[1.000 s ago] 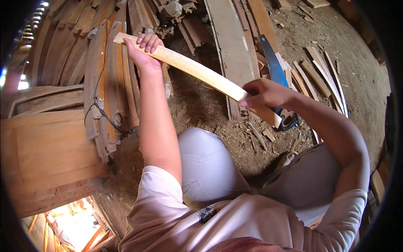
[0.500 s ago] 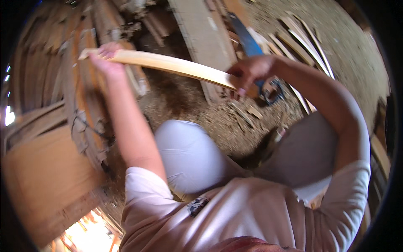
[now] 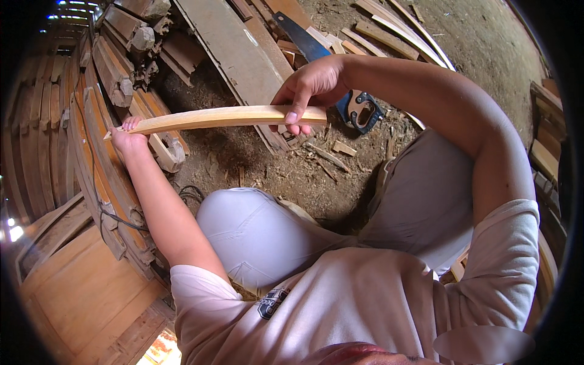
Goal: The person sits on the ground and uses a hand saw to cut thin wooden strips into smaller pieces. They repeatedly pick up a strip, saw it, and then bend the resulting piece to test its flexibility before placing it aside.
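Note:
A pale strip of wood [image 3: 225,117] is held up in front of me, running nearly level from left to right and looking bowed in this view. My left hand [image 3: 129,135] grips it close to its left end, fingers wrapped round it. Near the other end my right hand [image 3: 307,91] closes on the strip, thumb on the side towards me and fingertips showing below its lower edge. Beyond and below the right hand lies a handsaw [image 3: 316,52], its blue blade partly covered by that hand and wrist; the saw's dark handle [image 3: 363,112] shows beside my forearm.
A long flat board [image 3: 234,48] lies on the ground ahead, with thin wooden strips [image 3: 404,36] to its right. Stacked timber [image 3: 42,115] fills the left side, near a wooden panel [image 3: 91,292]. Offcuts [image 3: 344,148] and shavings litter the dirt floor. A dark cable [image 3: 121,220] crosses the timber.
The strip has turned from sloping down rightward to nearly level. My left hand has moved lower and left, my right hand up and left; both still hold it.

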